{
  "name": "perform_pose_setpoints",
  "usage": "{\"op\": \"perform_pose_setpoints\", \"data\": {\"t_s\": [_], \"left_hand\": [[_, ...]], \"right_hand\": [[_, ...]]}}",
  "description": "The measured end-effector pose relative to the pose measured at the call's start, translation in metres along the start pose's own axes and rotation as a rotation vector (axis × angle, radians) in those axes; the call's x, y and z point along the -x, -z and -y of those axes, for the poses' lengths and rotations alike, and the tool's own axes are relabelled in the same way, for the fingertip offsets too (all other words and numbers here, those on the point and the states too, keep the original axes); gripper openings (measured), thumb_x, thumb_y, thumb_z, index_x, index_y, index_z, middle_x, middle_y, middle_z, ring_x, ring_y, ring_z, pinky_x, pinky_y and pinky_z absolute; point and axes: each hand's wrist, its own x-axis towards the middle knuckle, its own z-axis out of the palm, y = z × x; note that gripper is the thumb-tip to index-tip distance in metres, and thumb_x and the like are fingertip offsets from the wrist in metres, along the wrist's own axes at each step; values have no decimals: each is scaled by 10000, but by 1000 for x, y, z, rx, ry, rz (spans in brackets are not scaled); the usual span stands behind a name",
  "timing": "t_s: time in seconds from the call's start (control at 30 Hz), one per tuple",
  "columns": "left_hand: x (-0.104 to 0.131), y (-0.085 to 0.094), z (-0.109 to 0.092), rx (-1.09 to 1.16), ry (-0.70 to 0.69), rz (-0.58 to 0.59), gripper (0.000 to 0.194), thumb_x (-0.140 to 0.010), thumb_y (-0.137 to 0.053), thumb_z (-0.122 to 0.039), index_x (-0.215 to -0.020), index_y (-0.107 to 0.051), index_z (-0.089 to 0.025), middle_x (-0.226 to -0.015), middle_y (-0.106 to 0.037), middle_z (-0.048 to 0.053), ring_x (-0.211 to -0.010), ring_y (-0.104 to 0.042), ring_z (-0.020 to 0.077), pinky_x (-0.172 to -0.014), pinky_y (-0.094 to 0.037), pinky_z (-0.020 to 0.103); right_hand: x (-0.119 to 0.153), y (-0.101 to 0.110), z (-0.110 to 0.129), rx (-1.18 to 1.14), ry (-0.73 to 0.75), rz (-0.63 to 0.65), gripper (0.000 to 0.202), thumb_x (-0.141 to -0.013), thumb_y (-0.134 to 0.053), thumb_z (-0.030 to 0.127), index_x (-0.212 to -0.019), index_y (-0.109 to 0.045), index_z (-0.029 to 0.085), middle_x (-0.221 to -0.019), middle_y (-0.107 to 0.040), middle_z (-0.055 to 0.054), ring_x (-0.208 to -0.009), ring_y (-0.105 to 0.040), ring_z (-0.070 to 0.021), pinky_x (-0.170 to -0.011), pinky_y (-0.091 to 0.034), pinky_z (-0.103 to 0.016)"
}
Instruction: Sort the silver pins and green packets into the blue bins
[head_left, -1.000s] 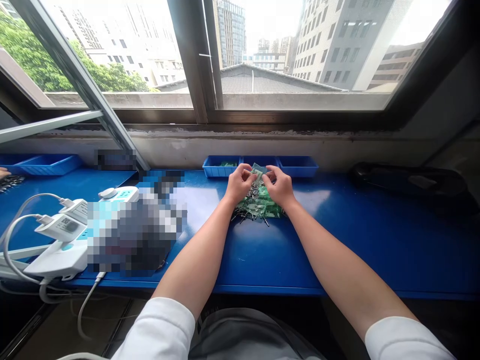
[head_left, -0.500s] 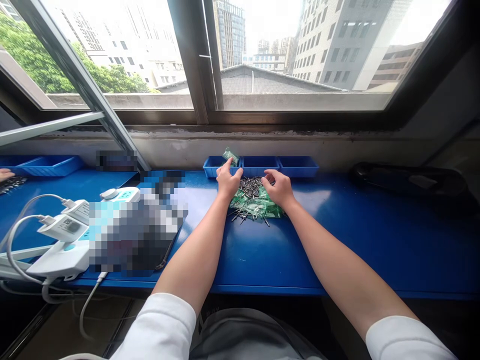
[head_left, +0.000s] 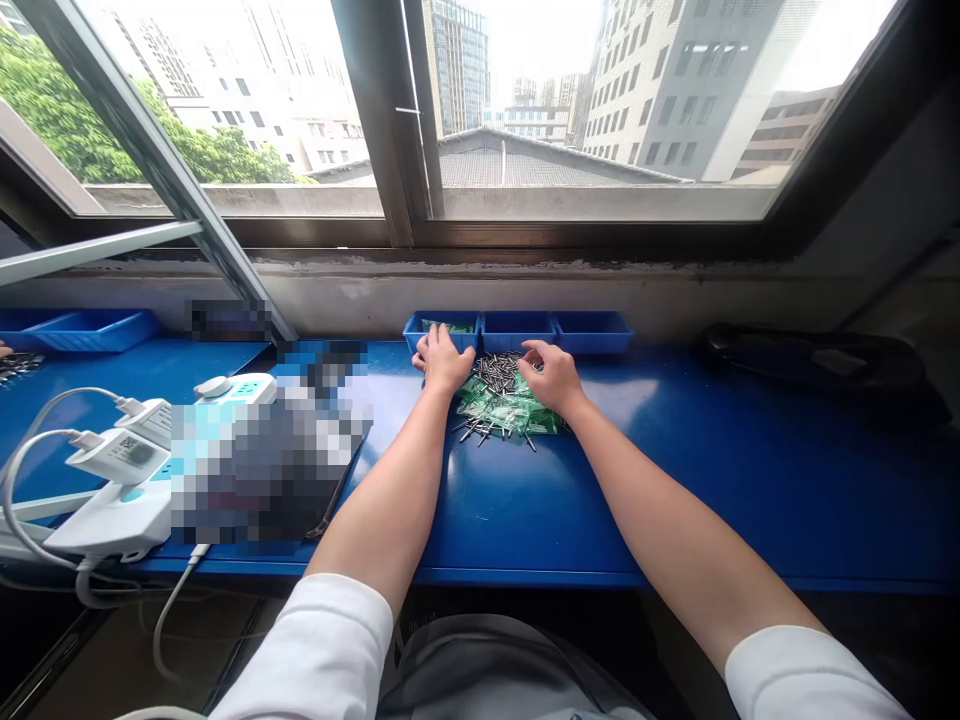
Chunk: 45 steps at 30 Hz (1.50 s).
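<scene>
My left hand [head_left: 444, 362] is over the front wall of the left blue bin [head_left: 411, 338], with its fingers spread. A clear packet with green print [head_left: 450, 327] lies in that bin just beyond my fingertips. My right hand [head_left: 553, 376] is loosely curled at the right side of a pile of small dark metal pins [head_left: 499, 372]. Its thumb and index finger look apart, and nothing shows between them. Several green-printed clear packets [head_left: 510, 412] lie in front of the pins, partly beneath my right hand. A few loose pins [head_left: 480, 434] stick out at the near side.
A middle blue bin [head_left: 517, 345] and a right blue bin [head_left: 594, 345] adjoin the left one. Left on the blue table [head_left: 525, 540] are a white power strip [head_left: 112, 520] with cables and a blurred dark item [head_left: 262, 470]. A black object [head_left: 810, 360] lies at far right.
My left hand has moved slightly left and down and let go of the green-printed packet, which stood tilted above the left bin and now lies inside. My right hand has hardly moved.
</scene>
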Motion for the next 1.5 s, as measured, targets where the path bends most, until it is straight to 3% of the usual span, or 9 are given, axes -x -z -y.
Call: {"op": "perform_pose_setpoints", "data": {"t_s": [0.13, 0.33, 0.53, 0.83, 0.97, 1.1, 1.5], "left_hand": [[2, -1, 0, 58, -25, -26, 650, -734, -609, -377, -1340, -462, -191, -1530, -265, 190, -1377, -234, 401, -1069, -224, 590], [12, -2, -8, 114, -170, -121, 410, -767, -588, -288, -1172, -587, -229, -1307, -502, 148, -1253, -392, 351, -1014, -323, 523], [22, -3, -18, 117, -291, -74, 228, -793, -578, -274, -1009, -643, -239, -1123, -588, 110, -1151, -462, 324, -951, -363, 477], [28, -7, -19, 114, -417, 35, 181, -796, -574, -261, -954, -660, -241, -1088, -616, 85, -1115, -489, 294, -929, -364, 453], [30, -9, -19, 97, -464, 102, 169, -800, -568, -269, -934, -668, -242, -1073, -630, 83, -1091, -498, 293, -904, -368, 453], [30, -10, -18, 89, -468, 119, 169, -802, -576, -279, -937, -671, -246, -1072, -638, 85, -1092, -496, 297, -908, -362, 458], [31, -10, -18, 107, -474, 127, 164, -805, -573, -277, -928, -675, -243, -1089, -636, 83, -1101, -493, 296, -920, -355, 462]], "right_hand": [[1, 3, 4, 96, 15, 54, 331, -823, -541, 311, -1101, -643, 162, -953, -701, -76, -948, -590, -233, -854, -474, -363], [5, 8, 13, 180, 144, 241, 341, -761, -637, 378, -1034, -684, 178, -1039, -687, -84, -1008, -540, -247, -919, -439, -379], [5, 4, 9, 241, 164, 295, 266, -755, -642, 336, -965, -714, 189, -992, -690, -77, -964, -539, -232, -918, -424, -368], [6, 3, 11, 339, 139, 297, 202, -796, -596, 338, -874, -727, 205, -928, -699, -71, -914, -571, -222, -839, -433, -336], [5, 4, 16, 435, 17, 207, 263, -800, -577, 384, -930, -703, 193, -991, -694, -93, -987, -565, -277, -849, -419, -395], [4, 3, 15, 496, -80, 233, 366, -814, -549, 456, -988, -674, 160, -1037, -674, -141, -1016, -558, -315, -851, -415, -430], [5, -1, 9, 457, -62, 227, 290, -825, -556, 425, -920, -676, 179, -980, -673, -119, -978, -558, -288, -839, -419, -396]]}}
